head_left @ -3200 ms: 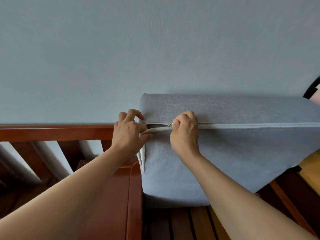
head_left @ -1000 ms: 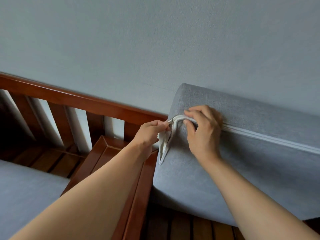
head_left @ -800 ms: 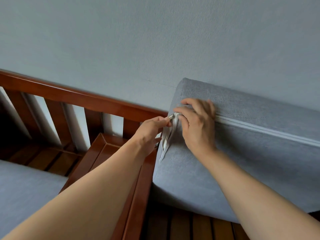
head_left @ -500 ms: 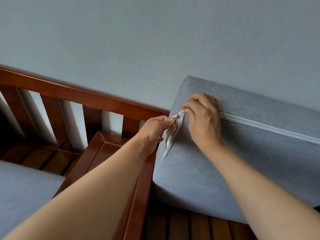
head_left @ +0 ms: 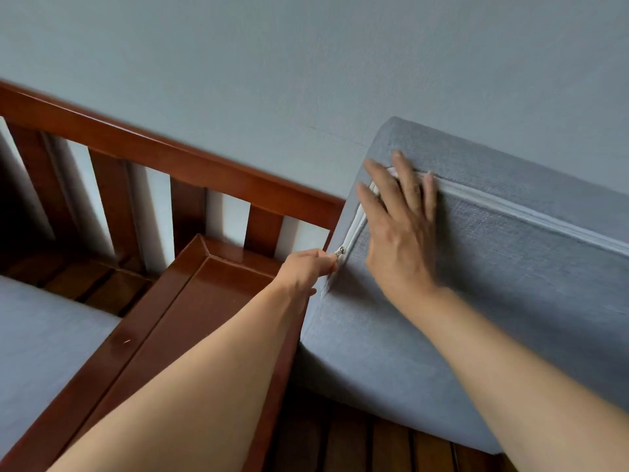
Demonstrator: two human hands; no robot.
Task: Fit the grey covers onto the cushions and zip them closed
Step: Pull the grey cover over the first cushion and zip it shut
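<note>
While the left hand (head_left: 308, 265) pinches the zip pull (head_left: 340, 251) partway down the cushion (head_left: 476, 284) corner, the right hand (head_left: 400, 229) presses flat, fingers straight; a short zip stretch remains, cushion propped against the wall.

Left hand (head_left: 306, 267) pinching zipper pull (head_left: 340, 251), right hand (head_left: 401, 229) flat on grey cover (head_left: 510, 284)

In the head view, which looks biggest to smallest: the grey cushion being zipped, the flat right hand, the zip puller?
1. Grey cushion, by far the largest.
2. Right hand, pressing flat on it.
3. Zip puller, tiny, pinched by the left hand.
</note>
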